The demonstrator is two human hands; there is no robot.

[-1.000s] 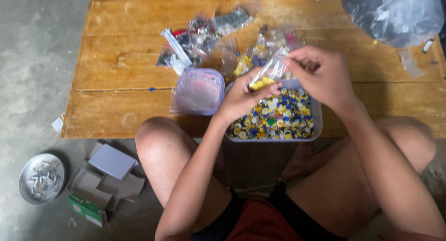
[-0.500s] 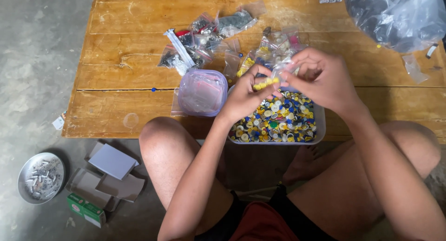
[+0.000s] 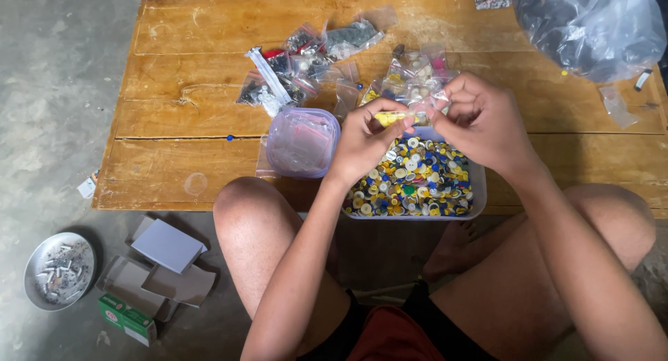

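Observation:
Both hands meet above a clear plastic tub (image 3: pixel 479 194) filled with several small round buttons in yellow, blue and white. My left hand (image 3: pixel 365 140) pinches one end of a small clear bag holding yellow pieces (image 3: pixel 394 117). My right hand (image 3: pixel 480 121) grips the other end of the same small bag, fingers curled over it. The bag is held level, just above the tub's far edge.
A lidded round purple container (image 3: pixel 303 141) stands left of the tub on the low wooden table (image 3: pixel 195 90). Several small filled bags (image 3: pixel 313 55) lie behind. A large clear plastic bag (image 3: pixel 591 27) sits far right. On the floor lie a metal dish (image 3: pixel 59 270) and flattened cardboard boxes (image 3: pixel 156 263).
Both hands with the small bag have shifted slightly toward the far edge of the tub, and the bag now lies more level between them.

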